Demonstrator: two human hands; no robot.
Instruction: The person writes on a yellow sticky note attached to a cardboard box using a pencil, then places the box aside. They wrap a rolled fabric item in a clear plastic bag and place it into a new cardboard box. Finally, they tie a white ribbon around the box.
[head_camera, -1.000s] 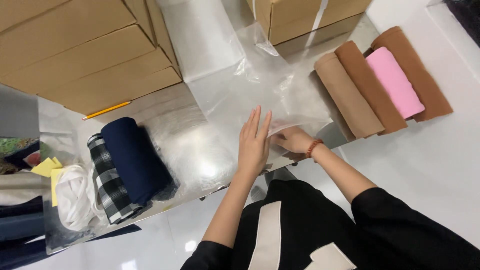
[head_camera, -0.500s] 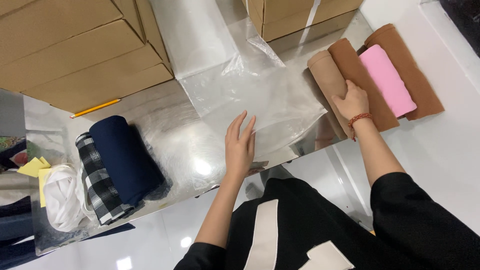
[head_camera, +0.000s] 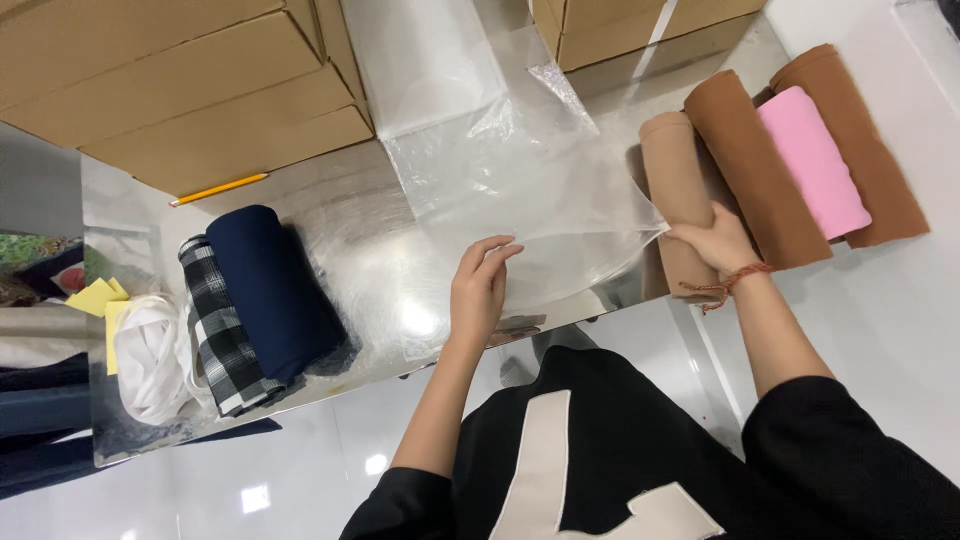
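A clear plastic bag lies flat on the shiny metal table. My left hand rests on the bag's near edge, fingers spread and lightly pinching the film. My right hand grips the near end of a beige fabric roll, right beside the bag's open corner. To the right of that roll lie a brown roll, a pink roll and another brown roll.
Cardboard boxes stand along the far side, with a yellow pencil in front of them. At the left lie a navy roll, a black-and-white checked roll, white cloth and yellow notes.
My right hand left the bag's near edge, moved right and took hold of the beige roll. My left hand stayed on the bag, shifting slightly.
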